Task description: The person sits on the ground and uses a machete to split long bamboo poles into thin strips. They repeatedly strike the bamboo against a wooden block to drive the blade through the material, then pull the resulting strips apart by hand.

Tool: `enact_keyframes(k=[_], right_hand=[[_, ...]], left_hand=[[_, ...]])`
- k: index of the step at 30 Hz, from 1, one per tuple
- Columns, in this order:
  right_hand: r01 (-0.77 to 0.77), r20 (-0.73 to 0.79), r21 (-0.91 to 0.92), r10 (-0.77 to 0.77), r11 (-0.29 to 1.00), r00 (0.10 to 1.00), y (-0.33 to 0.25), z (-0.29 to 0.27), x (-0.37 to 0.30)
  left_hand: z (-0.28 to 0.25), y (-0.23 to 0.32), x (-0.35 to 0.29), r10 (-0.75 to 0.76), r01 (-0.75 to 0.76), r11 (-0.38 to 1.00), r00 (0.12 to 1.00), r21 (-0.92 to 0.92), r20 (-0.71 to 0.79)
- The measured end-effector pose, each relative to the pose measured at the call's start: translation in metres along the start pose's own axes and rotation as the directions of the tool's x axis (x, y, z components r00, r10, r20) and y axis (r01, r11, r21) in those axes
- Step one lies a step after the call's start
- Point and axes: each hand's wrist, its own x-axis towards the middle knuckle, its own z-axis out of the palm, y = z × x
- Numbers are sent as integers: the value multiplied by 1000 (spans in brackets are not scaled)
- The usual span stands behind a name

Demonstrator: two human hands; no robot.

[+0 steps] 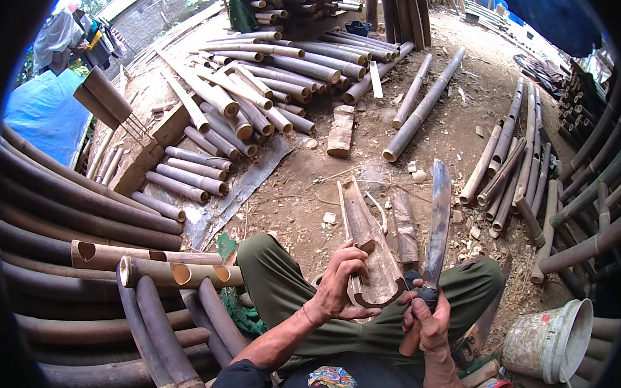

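Note:
My left hand (341, 284) is closed round the near part of a split bamboo piece (367, 226), whose hollow side faces up. It lies over my lap and points away from me. In my right hand (430, 320) is a machete (439, 223), gripped at its dark handle collar, with the broad worn blade standing up and away from me. A brown wooden end of the handle (410, 339) shows below the fingers. The blade is just right of the bamboo piece and apart from it. A short wooden block (404, 221) lies on the ground between the two.
Cut bamboo poles (277, 70) are piled ahead, with more in a stack at the right (520, 153). Long dark poles (82, 197) line my left side. A dirty white bucket (549, 343) tilts at lower right. Wood chips litter the dirt ground (310, 183).

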Motion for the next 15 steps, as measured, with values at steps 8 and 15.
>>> enact_keyframes(k=[8, 15], right_hand=[[187, 0, -272, -194, 944, 981, -18, 20, -1], [466, 268, -523, -382, 714, 884, -37, 44, 12]], left_hand=[[-10, -34, 36, -37, 29, 999, 983, -45, -181], [-20, -37, 63, -109, 96, 992, 976, -77, -188]])
